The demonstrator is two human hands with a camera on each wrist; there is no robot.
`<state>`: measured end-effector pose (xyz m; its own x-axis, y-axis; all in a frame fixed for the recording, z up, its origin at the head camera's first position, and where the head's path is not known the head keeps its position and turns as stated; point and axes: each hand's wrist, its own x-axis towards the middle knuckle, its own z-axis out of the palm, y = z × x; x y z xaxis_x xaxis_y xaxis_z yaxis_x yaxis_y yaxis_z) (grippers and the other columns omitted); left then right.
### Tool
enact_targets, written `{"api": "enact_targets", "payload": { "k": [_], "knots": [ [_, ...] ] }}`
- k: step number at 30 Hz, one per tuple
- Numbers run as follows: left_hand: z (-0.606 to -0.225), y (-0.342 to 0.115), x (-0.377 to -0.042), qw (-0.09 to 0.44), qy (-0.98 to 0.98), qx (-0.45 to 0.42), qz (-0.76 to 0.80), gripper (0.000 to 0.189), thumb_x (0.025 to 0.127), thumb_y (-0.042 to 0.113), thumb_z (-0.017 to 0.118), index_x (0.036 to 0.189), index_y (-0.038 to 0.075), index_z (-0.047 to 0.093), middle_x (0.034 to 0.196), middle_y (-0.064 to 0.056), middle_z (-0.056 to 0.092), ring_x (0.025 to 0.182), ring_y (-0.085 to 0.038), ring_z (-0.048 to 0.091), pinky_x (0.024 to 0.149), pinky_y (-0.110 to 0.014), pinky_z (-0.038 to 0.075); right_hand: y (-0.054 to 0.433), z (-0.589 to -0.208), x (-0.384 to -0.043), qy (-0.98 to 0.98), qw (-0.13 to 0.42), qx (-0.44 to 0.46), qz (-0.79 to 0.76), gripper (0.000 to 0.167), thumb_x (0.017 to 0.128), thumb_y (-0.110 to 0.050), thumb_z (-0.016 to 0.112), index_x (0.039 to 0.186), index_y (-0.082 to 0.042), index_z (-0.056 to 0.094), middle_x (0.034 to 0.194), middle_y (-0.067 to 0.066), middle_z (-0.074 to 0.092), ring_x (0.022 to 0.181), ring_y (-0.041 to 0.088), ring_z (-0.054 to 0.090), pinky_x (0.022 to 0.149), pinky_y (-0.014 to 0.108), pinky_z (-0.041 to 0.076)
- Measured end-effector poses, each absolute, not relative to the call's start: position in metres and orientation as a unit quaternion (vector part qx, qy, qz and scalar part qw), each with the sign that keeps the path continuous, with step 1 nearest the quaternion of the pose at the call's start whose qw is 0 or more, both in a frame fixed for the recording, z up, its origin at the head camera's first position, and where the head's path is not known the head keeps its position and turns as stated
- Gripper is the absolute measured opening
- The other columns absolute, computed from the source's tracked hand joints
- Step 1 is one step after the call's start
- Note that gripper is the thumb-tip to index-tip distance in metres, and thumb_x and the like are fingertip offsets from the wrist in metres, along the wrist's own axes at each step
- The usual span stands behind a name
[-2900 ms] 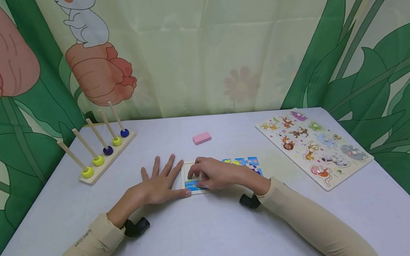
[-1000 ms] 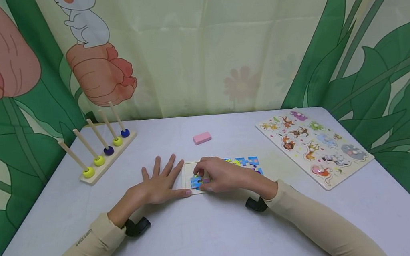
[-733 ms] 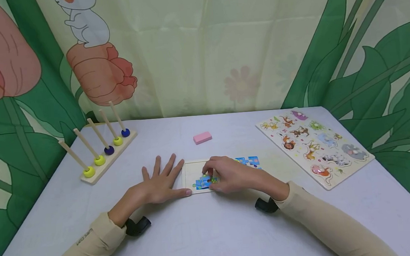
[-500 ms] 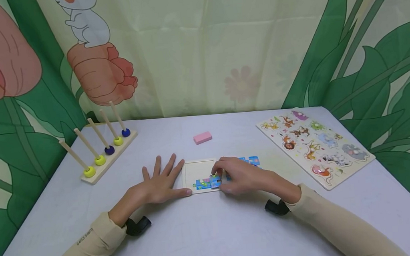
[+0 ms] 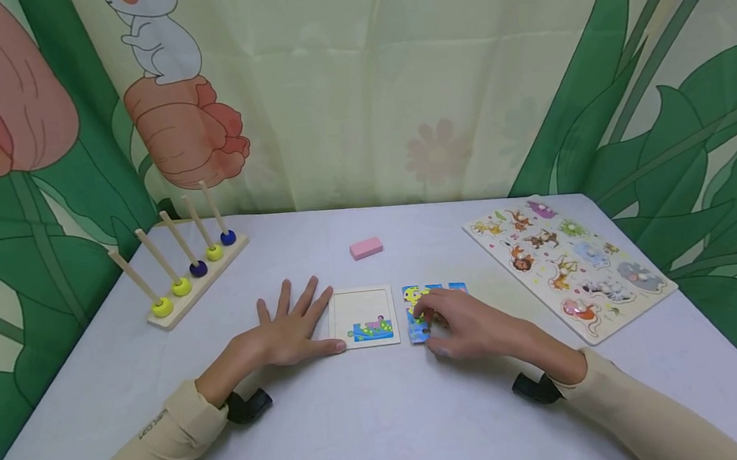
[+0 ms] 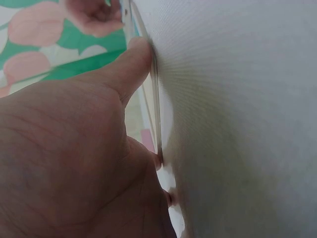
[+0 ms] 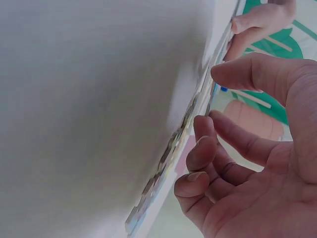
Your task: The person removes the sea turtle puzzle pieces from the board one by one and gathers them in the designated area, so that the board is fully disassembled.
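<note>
In the head view my left hand (image 5: 280, 343) lies spread on the table, its thumb touching the lower left corner of a small pale puzzle tray (image 5: 361, 303). A strip of joined blue jigsaw pieces (image 5: 374, 332) runs along the tray's bottom edge, with bare board above. My right hand (image 5: 467, 323) hovers over a group of colourful jigsaw pieces (image 5: 415, 295) right of the tray. Its bent fingers and thumb stand apart around a blue piece (image 5: 418, 333) at the group's lower left, with a gap also seen in the right wrist view. The hand hides much of the group.
A pink block (image 5: 366, 249) lies behind the tray. At the left stands a wooden peg rack (image 5: 200, 283) with yellow and blue beads. An animal puzzle board (image 5: 566, 265) lies at the right on the white table (image 5: 383, 416). A printed curtain hangs behind.
My right hand has moved right, off the tray, with a blue jigsaw piece, and its thumb and fingers have parted wider over the loose pieces. My left hand has stayed in place.
</note>
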<state>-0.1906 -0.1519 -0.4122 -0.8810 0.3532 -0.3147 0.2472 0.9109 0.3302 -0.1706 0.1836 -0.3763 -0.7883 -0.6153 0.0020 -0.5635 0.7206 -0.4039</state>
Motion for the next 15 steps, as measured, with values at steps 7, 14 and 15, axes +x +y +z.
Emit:
{"api": "enact_targets", "payload": {
  "k": [7, 14, 15],
  "knots": [
    [-0.4110, -0.1529, -0.1893, 0.192, 0.960, 0.152, 0.140, 0.113, 0.087, 0.086, 0.058, 0.172, 0.032, 0.006, 0.180, -0.002, -0.015, 0.161, -0.048, -0.027, 0.115, -0.087, -0.013, 0.1867, -0.3768, -0.1653, 0.926, 0.068, -0.321, -0.190, 0.030, 0.088, -0.015, 0.078, 0.116, -0.018, 0.068, 0.102, -0.008, 0.064, 0.100, 0.012, 0.057, 0.089, 0.034, 0.051],
    [-0.4124, -0.1528, -0.1892, 0.185, 0.959, 0.157, 0.144, 0.113, 0.087, 0.085, 0.058, 0.172, 0.030, 0.009, 0.181, -0.003, -0.014, 0.161, -0.048, -0.027, 0.114, -0.088, -0.013, 0.1878, -0.3779, -0.1633, 0.925, 0.082, -0.325, -0.176, 0.029, 0.092, -0.021, 0.079, 0.118, -0.017, 0.069, 0.100, -0.008, 0.061, 0.097, 0.010, 0.056, 0.087, 0.032, 0.051],
    [-0.4122, -0.1527, -0.1894, 0.185, 0.960, 0.157, 0.143, 0.112, 0.087, 0.085, 0.058, 0.172, 0.031, 0.009, 0.181, -0.003, -0.014, 0.161, -0.048, -0.027, 0.114, -0.088, -0.013, 0.1882, -0.3781, -0.1634, 0.925, 0.083, -0.327, -0.176, 0.029, 0.092, -0.022, 0.078, 0.118, -0.017, 0.069, 0.100, -0.008, 0.060, 0.097, 0.010, 0.056, 0.087, 0.032, 0.051]
  ]
}}
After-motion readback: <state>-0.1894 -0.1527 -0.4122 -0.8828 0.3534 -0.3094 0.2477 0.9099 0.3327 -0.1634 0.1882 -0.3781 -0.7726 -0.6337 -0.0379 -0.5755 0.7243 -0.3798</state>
